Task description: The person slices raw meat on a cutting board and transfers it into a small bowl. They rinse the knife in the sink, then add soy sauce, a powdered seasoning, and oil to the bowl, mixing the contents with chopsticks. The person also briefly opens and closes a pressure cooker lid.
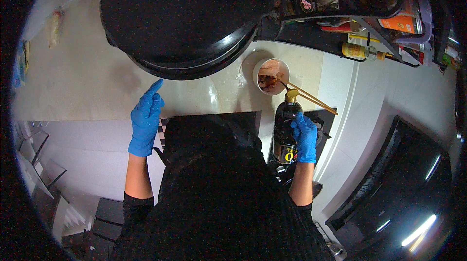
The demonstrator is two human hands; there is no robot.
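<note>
My right hand [305, 137], in a blue glove, grips a large dark bottle [286, 126] with a gold cap and a label. The bottle's cap end points at a white bowl [256, 78] on the counter. Pinkish raw meat [270, 66], probably minced, fills part of the bowl, with dark brown liquid on its near side. A dark streak runs between cap and bowl; whether it is liquid or a utensil, I cannot tell. Wooden chopsticks [317, 102] rest in the bowl and stick out to the right. My left hand [146, 118], also blue-gloved, holds nothing; its index finger is stretched out.
A large black round appliance [175, 23] stands at the back of the pale counter [91, 85]. Right of it is a black rack [310, 40] with bottles and jars. A gas hob [324, 126] lies beyond my right hand, a dark range hood [397, 177] farther right.
</note>
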